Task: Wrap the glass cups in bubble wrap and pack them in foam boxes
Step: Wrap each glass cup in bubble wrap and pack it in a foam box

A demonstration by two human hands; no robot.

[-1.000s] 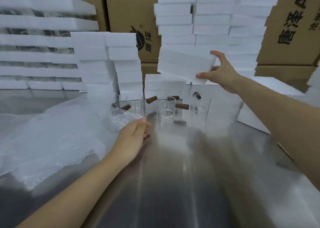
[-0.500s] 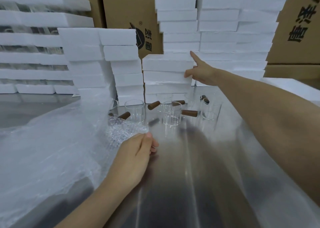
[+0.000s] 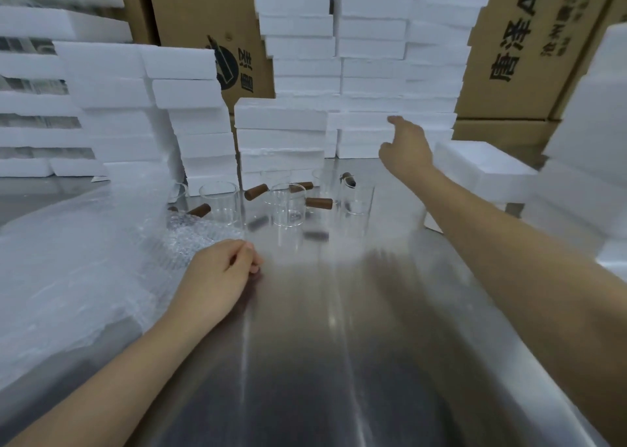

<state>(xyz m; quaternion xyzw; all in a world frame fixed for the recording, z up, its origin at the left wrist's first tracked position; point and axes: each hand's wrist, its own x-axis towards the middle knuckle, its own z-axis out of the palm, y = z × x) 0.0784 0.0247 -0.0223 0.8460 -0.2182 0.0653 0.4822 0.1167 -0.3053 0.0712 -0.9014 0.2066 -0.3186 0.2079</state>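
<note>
Bench (image 3: 339, 361): bare steel and shiny, running from the near edge to the far edge.
Wrap (image 3: 84, 260): a loose heap of bubble wrap along the bench's left edge. Its crinkled end reaches toward the middle.
Cups (image 3: 287, 205): clear glass with brown stub handles (image 3: 319, 203). They stand upright in a loose cluster mid-bench toward the far edge, close together. The leftmost touches the end of the wrap, and none is wrapped or boxed.
Foam boxes (image 3: 366, 56): white and closed, stacked in columns along the far edge.
Low stack (image 3: 280, 141): four or so foam boxes just behind the cups.
Left stacks (image 3: 146, 100): more foam at the far left corner, behind the wrap.
Right box (image 3: 481, 165): a single foam box on the bench's right side, with more foam piled at the right edge.
Cartons (image 3: 203, 15): brown cardboard with printed marks, standing behind the foam.
Left hand (image 3: 220, 277): knuckles up, resting on the bench at the wrap's inner edge, just in front of the cups. The fingers are curled in with the tips against the thumb; whether they pinch the wrap cannot be told.
Right hand (image 3: 405, 144): raised in the air beside the low stack and in front of the tall columns. The fingers are loose and released, one pointing toward the foam, and it grasps nothing.
</note>
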